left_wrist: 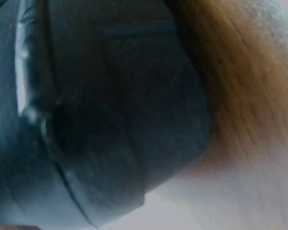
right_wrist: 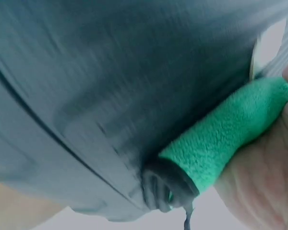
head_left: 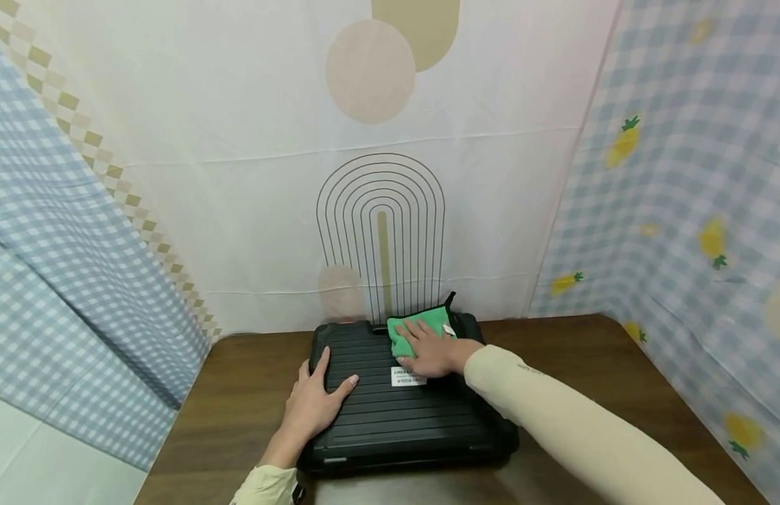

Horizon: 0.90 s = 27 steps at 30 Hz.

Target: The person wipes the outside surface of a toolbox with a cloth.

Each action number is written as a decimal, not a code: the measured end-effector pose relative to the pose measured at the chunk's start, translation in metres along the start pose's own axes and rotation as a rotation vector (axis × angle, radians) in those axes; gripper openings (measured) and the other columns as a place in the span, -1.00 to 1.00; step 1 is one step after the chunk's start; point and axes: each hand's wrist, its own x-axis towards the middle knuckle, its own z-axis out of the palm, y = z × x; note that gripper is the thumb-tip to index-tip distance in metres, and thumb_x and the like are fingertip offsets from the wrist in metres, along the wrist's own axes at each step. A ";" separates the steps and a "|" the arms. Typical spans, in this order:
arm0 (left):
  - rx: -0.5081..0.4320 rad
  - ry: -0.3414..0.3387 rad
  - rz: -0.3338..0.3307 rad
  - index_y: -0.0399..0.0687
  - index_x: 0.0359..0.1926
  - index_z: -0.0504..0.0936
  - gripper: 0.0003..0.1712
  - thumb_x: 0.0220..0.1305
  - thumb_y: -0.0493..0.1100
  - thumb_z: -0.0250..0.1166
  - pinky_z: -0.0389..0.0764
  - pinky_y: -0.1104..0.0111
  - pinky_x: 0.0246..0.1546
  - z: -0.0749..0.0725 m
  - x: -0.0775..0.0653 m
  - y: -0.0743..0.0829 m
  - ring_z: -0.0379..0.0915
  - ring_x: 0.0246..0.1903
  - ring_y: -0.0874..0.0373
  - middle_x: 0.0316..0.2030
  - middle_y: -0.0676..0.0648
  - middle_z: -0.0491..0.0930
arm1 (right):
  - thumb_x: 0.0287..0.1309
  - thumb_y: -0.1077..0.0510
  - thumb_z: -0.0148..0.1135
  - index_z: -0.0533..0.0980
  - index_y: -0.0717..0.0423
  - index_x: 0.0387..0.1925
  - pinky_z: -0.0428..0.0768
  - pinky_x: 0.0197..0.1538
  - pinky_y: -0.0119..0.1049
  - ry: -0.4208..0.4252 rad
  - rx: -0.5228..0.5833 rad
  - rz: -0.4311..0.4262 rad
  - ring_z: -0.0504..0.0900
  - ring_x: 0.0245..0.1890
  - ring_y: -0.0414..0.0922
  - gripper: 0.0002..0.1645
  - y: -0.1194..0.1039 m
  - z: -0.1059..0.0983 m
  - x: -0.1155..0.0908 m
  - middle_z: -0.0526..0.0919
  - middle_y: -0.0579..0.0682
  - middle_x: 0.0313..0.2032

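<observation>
A black plastic case [head_left: 365, 414] with a ridged top lies flat on the wooden table. My left hand [head_left: 313, 405] rests on its left edge, thumb and forefinger spread over the top. Near the far right part of the lid, my right hand [head_left: 433, 351] presses a green cloth [head_left: 437, 319] flat with outstretched fingers. The cloth has a dark border and a small black loop. Close by the right thumb is a white printed label [head_left: 407, 377]. In the right wrist view, the fuzzy cloth [right_wrist: 230, 127] lies folded between palm and case.
The brown table [head_left: 251, 372] reaches out on both sides of the case. Behind it hangs a pale patterned curtain [head_left: 257, 224], with blue checked fabric [head_left: 668, 175] at the right and more at the left. The case's near corner [left_wrist: 134, 120] fills much of the left wrist view.
</observation>
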 end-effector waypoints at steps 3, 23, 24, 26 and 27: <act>0.005 0.002 -0.005 0.23 0.75 0.01 0.11 0.42 0.55 0.16 0.40 -0.54 0.25 0.000 0.000 0.000 0.28 0.46 -0.61 0.64 -0.49 0.04 | 0.62 -0.33 -0.16 -0.08 -0.07 0.76 -0.10 0.68 0.43 -0.030 0.032 0.023 -0.21 0.78 0.16 -0.09 0.002 -0.012 0.014 -0.10 0.05 0.76; -0.004 0.029 -0.016 0.26 0.74 0.05 0.10 0.39 0.55 0.20 0.44 -0.53 0.20 0.004 0.001 0.000 0.33 0.43 -0.58 0.63 -0.46 0.09 | 0.41 -0.64 -0.17 0.12 -0.23 0.71 0.17 0.66 0.29 -0.014 0.034 0.293 0.05 0.73 0.17 0.05 0.001 -0.025 0.064 0.18 0.06 0.69; -0.006 0.032 -0.019 0.27 0.74 0.05 0.10 0.39 0.55 0.20 0.43 -0.53 0.20 0.004 0.001 0.000 0.33 0.43 -0.58 0.63 -0.46 0.09 | 0.41 -0.64 -0.17 0.13 -0.24 0.71 0.19 0.65 0.29 -0.007 0.025 0.293 0.07 0.73 0.17 0.05 0.001 -0.023 0.066 0.20 0.05 0.69; -0.009 0.034 -0.027 0.28 0.74 0.04 0.10 0.38 0.55 0.21 0.42 -0.55 0.20 0.003 0.001 0.000 0.34 0.43 -0.58 0.63 -0.45 0.09 | 0.40 -0.64 -0.14 0.17 -0.21 0.70 0.22 0.63 0.31 0.011 0.028 0.286 0.11 0.71 0.18 0.05 0.000 -0.023 0.065 0.23 0.07 0.67; -0.009 0.036 -0.031 0.29 0.74 0.04 0.10 0.38 0.55 0.21 0.41 -0.56 0.20 0.003 0.001 0.000 0.34 0.43 -0.58 0.63 -0.44 0.09 | 0.40 -0.64 -0.13 0.19 -0.20 0.69 0.23 0.62 0.31 0.015 0.032 0.281 0.13 0.71 0.18 0.06 -0.001 -0.023 0.063 0.24 0.07 0.67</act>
